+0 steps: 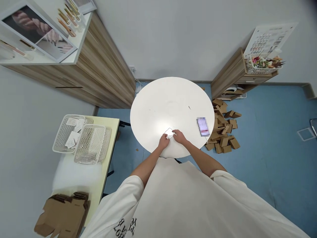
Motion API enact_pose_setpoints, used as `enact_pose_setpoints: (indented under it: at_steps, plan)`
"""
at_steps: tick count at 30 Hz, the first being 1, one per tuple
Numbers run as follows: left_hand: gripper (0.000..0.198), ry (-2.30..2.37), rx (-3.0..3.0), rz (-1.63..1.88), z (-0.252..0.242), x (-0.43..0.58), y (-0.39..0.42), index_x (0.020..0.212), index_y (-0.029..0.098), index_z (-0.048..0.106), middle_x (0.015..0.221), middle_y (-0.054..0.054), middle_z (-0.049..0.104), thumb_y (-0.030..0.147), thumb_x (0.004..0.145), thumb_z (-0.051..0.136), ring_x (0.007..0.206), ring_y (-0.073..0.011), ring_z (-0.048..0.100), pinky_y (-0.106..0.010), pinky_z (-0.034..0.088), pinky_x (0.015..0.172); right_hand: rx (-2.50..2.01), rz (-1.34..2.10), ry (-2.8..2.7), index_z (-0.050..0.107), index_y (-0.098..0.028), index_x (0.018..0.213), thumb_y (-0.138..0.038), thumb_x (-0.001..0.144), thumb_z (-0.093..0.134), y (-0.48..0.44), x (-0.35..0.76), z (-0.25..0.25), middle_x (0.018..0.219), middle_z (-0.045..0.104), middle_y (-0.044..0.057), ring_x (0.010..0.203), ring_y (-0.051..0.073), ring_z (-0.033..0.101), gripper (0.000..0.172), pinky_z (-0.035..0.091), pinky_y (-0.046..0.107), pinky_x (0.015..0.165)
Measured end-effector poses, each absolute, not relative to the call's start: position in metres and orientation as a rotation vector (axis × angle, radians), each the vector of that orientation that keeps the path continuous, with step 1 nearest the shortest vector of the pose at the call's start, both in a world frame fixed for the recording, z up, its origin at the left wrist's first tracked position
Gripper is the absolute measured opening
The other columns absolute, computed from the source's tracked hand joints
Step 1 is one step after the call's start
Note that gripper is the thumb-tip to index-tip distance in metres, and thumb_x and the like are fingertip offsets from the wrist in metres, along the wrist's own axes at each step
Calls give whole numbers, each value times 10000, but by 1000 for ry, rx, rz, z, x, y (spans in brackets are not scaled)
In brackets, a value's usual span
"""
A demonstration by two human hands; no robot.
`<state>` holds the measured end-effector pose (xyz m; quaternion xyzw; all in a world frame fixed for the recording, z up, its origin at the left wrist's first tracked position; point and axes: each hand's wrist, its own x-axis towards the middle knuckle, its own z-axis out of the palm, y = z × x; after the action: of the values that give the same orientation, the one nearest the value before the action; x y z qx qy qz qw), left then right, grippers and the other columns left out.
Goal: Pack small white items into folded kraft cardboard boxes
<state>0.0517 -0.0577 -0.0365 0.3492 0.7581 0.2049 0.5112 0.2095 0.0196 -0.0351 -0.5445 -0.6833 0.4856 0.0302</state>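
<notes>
A small white flat item (169, 133) with a thin grey outline lies at the front part of the round white table (170, 96). Its kind is too small to make out. From the left, my left hand (163, 141) pinches its near edge with closed fingers. On the other side, the fingers of my right hand (179, 136) are closed at its right edge. The fingertips of both hands are close together, and the table is just beneath them. To the right of my right hand lies a phone (203, 127), its screen blurred out.
Many folded cardboard boxes (224, 127) are heaped on the floor right of the table. At left, a pale yellow table (112, 125) bears white plastic baskets (90, 143) and flattened cardboard (63, 215). A wooden cabinet (104, 66) and a small shelf unit (229, 74) stand behind.
</notes>
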Motion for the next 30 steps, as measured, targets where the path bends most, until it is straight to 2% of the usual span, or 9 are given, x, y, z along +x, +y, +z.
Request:
enact_pose_setpoints:
  at_steps: [6, 10, 13, 19, 23, 26, 30]
  plan:
    - [511, 1842, 1067, 538, -31, 39, -33, 1279, 188, 504, 1423, -125, 524, 66, 784, 538, 1347, -229, 479, -352, 388, 1092, -1761, 1619, -1997, 617, -209, 1274, -156, 896, 498, 1, 216, -35, 1318, 623, 75, 1131, 190, 625, 400, 488, 308, 986]
    - [429, 1977, 926, 460, -34, 32, -37, 1224, 173, 522, 1354, -155, 552, 112, 800, 552, 1239, -246, 564, -358, 446, 1013, -1812, 1440, -1992, 647, -213, 1192, -153, 876, 489, 7, 212, -32, 1304, 603, 74, 1147, 191, 608, 358, 483, 309, 993]
    - [424, 1887, 852, 446, -40, 33, -48, 1223, 194, 505, 1332, -126, 583, 115, 809, 556, 1131, -212, 628, -336, 477, 958, -1764, 1377, -2032, 640, -213, 1198, -147, 865, 495, 13, 206, -33, 1357, 568, 73, 1259, 199, 544, 370, 434, 329, 1071]
    - [550, 1703, 871, 563, -48, 33, -56, 1293, 251, 454, 1450, -81, 525, 74, 786, 570, 1252, -195, 581, -321, 486, 971, -1798, 1406, -1996, 615, -189, 1270, -138, 864, 501, 0, 197, -38, 1353, 586, 84, 1266, 193, 544, 424, 408, 312, 1103]
    - [594, 1708, 917, 629, -41, 26, -54, 1314, 248, 452, 1441, -89, 528, 44, 772, 586, 1264, -210, 570, -342, 483, 993, -1848, 1409, -1928, 604, -206, 1291, -157, 876, 513, -10, 190, -35, 1325, 588, 84, 1148, 179, 612, 427, 474, 299, 1018]
    - [503, 1770, 999, 696, -30, 18, -50, 1300, 224, 487, 1390, -101, 548, 89, 827, 588, 1210, -202, 585, -338, 481, 995, -1812, 1365, -1923, 607, -207, 1286, -181, 899, 516, -11, 183, -27, 1275, 611, 78, 1057, 164, 636, 399, 498, 286, 958]
    - [328, 1857, 1041, 743, -22, 10, -41, 1226, 211, 571, 1256, -100, 594, 169, 901, 574, 1106, -187, 611, -329, 487, 978, -1811, 1283, -1992, 656, -211, 1238, -249, 949, 513, -3, 174, -14, 1171, 673, 66, 1040, 169, 638, 325, 481, 284, 960]
